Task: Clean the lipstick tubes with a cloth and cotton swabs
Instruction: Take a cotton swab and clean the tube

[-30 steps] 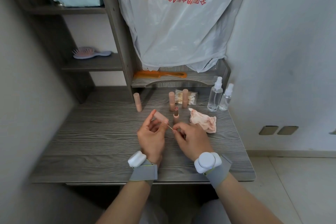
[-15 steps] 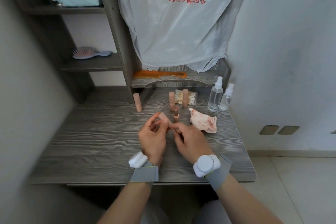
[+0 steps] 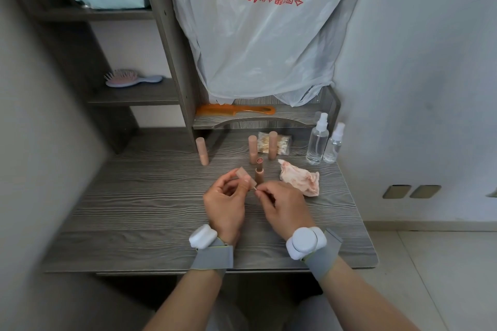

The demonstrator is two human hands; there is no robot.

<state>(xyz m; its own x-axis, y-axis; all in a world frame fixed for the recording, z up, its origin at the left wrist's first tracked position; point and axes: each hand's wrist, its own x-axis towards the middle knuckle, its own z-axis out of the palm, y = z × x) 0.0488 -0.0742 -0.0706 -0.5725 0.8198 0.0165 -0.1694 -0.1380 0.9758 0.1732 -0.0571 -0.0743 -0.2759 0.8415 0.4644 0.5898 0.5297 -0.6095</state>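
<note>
Fingers (image 3: 265, 192) hide most of the cotton swab (image 3: 255, 189).

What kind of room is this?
Probably a dressing table in a home: a hairbrush and comb on the shelves, lipstick tubes on the desk, and spray bottles.

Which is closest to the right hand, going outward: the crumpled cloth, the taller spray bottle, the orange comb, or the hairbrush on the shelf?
From the right hand:
1. Crumpled cloth, just beyond it on the desk, slightly right.
2. Taller spray bottle, farther back on the right, by the wall.
3. Orange comb, on the low ledge at the back.
4. Hairbrush, far left on the side shelf.
</note>
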